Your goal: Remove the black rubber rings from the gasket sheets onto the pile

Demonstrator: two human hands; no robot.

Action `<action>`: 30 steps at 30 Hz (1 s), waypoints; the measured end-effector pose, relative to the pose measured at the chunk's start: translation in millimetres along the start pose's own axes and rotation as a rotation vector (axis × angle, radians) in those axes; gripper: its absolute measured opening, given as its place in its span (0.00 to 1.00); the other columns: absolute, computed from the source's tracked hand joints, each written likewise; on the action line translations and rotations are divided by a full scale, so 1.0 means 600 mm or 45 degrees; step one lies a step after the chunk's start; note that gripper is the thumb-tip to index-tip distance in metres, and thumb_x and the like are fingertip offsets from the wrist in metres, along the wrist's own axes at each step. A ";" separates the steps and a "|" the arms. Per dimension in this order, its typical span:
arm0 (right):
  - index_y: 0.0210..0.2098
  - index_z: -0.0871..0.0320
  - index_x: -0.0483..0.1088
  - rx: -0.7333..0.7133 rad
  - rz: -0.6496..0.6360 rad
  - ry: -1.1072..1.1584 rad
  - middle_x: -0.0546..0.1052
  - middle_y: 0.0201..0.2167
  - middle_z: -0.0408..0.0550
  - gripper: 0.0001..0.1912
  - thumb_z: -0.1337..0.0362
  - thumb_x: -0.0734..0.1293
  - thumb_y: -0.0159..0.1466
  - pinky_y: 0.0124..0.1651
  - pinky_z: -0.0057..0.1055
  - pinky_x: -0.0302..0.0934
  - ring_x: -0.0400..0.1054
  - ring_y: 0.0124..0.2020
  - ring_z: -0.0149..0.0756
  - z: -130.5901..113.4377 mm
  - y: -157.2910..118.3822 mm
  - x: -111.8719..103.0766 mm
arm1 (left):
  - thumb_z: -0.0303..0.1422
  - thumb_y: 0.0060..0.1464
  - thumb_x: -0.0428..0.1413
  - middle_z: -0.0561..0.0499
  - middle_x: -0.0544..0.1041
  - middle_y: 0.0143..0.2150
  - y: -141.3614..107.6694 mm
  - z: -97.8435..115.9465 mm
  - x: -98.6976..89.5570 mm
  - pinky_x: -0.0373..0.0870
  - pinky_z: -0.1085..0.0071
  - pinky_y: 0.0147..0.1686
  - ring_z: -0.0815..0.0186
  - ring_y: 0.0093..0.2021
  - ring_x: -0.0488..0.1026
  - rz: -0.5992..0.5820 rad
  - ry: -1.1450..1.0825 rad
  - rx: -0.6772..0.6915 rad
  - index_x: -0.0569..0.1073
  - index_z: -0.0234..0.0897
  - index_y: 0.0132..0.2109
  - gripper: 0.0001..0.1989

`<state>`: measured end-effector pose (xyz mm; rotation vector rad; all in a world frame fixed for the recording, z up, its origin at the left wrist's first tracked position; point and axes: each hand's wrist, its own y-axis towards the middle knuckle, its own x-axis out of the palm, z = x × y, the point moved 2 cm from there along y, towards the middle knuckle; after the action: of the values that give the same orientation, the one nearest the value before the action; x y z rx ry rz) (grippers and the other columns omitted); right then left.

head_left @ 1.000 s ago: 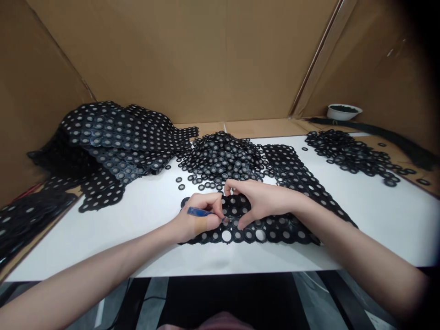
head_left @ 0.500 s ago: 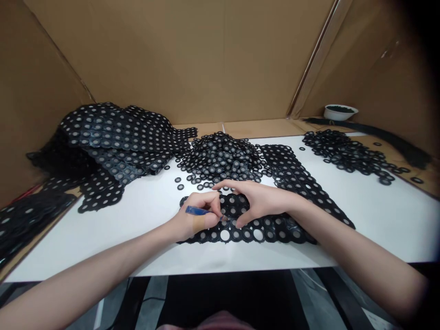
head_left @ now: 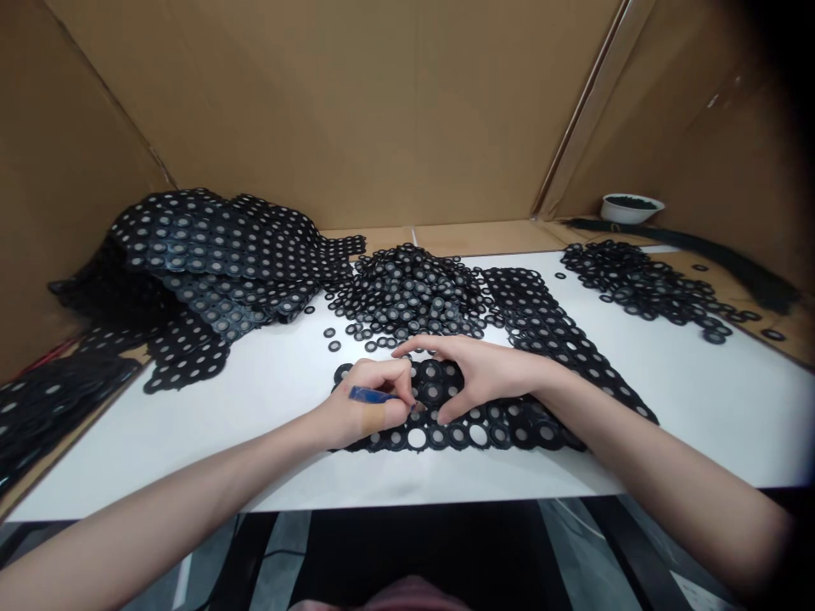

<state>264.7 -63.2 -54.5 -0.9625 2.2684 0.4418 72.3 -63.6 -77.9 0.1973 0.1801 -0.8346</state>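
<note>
A slim blue-handled tool (head_left: 373, 395) is pinched between the fingers of my left hand (head_left: 366, 406), and its thin tip meets the black mat of linked discs (head_left: 458, 435). The tool's exact kind is not clear. A tan strip sticks to the base of that thumb. My right hand (head_left: 487, 373) lies over the same mat with thumb and fingers apart, the thumb tip touching its discs. Round pale centres mark most discs of the mat, and two openings near its front edge show the white table. Parts of the mat are hidden under both hands and the right forearm.
Behind my hands rises a heap of loose black discs (head_left: 407, 293). More black rings (head_left: 643, 280) lie at the right, near a white bowl (head_left: 630, 209) and a bundle of dark strands (head_left: 713, 250). Folded disc sheets (head_left: 216, 246) fill the left. Cardboard walls (head_left: 356, 110) enclose the white table (head_left: 255, 475).
My left hand and the blue-handled tool have shifted slightly to the right. My right hand is nearly where it was, and the mat shows no clear difference.
</note>
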 end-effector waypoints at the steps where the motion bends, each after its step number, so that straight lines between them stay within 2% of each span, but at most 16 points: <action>1: 0.61 0.54 0.59 -0.011 -0.008 0.005 0.67 0.58 0.47 0.43 0.61 0.76 0.49 0.56 0.34 0.57 0.63 0.55 0.42 0.000 0.000 0.000 | 0.28 0.45 0.54 0.53 0.67 0.25 0.001 0.002 0.000 0.59 0.77 0.28 0.73 0.27 0.63 0.000 0.017 0.005 0.66 0.30 0.26 0.06; 9: 0.65 0.53 0.53 -0.053 -0.110 -0.007 0.63 0.62 0.46 0.46 0.66 0.74 0.50 0.59 0.34 0.54 0.60 0.59 0.42 0.001 -0.007 -0.006 | 0.29 0.45 0.55 0.53 0.66 0.25 -0.001 0.000 0.000 0.59 0.77 0.28 0.73 0.27 0.62 -0.015 0.074 -0.025 0.66 0.30 0.26 0.06; 17: 0.65 0.56 0.53 -0.057 -0.102 0.029 0.63 0.62 0.48 0.47 0.66 0.75 0.50 0.59 0.32 0.54 0.60 0.60 0.41 0.000 -0.006 -0.007 | 0.31 0.46 0.56 0.52 0.67 0.26 0.000 -0.007 -0.002 0.63 0.77 0.31 0.73 0.27 0.63 -0.010 -0.010 -0.015 0.66 0.30 0.27 0.08; 30: 0.63 0.54 0.55 -0.062 -0.079 -0.013 0.65 0.60 0.48 0.44 0.65 0.74 0.50 0.57 0.35 0.56 0.62 0.57 0.43 0.000 -0.007 -0.005 | 0.31 0.47 0.55 0.53 0.66 0.25 0.001 -0.002 0.000 0.60 0.77 0.29 0.74 0.27 0.62 -0.032 0.038 -0.012 0.66 0.29 0.26 0.08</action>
<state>269.0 -64.6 -52.8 -1.0497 2.2210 0.4762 72.7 -63.0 -79.1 0.1990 0.2147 -0.8560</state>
